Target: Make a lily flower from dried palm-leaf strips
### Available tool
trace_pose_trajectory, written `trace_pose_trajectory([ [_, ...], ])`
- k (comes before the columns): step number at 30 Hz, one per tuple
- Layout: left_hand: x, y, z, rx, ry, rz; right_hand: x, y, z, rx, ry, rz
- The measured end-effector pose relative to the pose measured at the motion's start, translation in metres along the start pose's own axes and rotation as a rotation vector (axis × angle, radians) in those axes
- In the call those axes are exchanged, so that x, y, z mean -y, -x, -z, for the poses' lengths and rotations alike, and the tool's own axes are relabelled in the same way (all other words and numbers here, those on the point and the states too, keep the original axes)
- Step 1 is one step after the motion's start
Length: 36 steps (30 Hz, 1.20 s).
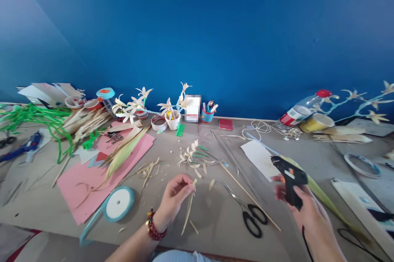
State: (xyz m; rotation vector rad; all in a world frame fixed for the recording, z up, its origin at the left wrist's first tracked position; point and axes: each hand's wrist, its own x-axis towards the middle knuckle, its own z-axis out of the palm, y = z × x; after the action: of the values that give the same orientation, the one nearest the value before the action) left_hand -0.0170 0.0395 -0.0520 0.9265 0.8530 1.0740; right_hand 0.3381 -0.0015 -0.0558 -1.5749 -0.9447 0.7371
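Between the thumb and fingers of my left hand (178, 196) is a thin pale corn husk strip (188, 212), its long end hanging down toward the table. My right hand (310, 208) grips a black hot glue gun (291, 180), nozzle pointing left above a white paper sheet (260, 157). Beyond my left hand lie small husk flowers (192, 153) with green stems, and loose petal pieces (211, 185). Black-handled scissors (249, 212) rest open between my hands, beside a thin wooden stick (249, 196).
At left are pink paper (83, 188), a blue ribbon roll (119, 203), husks (127, 153) and green wires (33, 118). Husk flowers in a cup (172, 120) and a pen cup (208, 115) line the wall. A bottle (303, 110) leans at right; the gun's cord (304, 239) trails below.
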Motion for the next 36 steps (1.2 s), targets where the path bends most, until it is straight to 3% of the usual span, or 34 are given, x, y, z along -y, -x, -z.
trace_pose_trajectory([
  [2, 0.0, 0.0, -0.001, 0.006, 0.006, 0.009, 0.016, 0.017, -0.017, 0.065, -0.153, -0.05],
  [5, 0.001, 0.0, -0.001, 0.013, 0.003, 0.018, 0.035, 0.053, -0.048, 0.287, -0.097, -0.081],
  [9, 0.001, 0.001, -0.001, -0.001, -0.048, 0.011, 0.044, 0.094, -0.087, 0.358, 0.069, 0.073],
  [12, -0.003, 0.005, -0.005, -0.007, -0.051, 0.016, 0.046, 0.103, -0.104, 0.455, 0.189, 0.243],
  [18, -0.015, 0.013, -0.015, 0.0, 0.171, 0.111, 0.053, 0.105, -0.111, 0.501, 0.338, 0.474],
  [23, -0.022, 0.008, -0.023, 0.139, 0.504, 0.259, 0.051, 0.109, -0.112, 0.452, 0.368, 0.491],
  [29, -0.017, 0.0, -0.025, 0.152, 0.591, 0.28, 0.053, 0.108, -0.114, 0.411, 0.372, 0.539],
  [36, -0.014, 0.002, -0.018, 0.309, 0.738, 0.447, 0.058, 0.108, -0.118, 0.437, 0.32, 0.511],
])
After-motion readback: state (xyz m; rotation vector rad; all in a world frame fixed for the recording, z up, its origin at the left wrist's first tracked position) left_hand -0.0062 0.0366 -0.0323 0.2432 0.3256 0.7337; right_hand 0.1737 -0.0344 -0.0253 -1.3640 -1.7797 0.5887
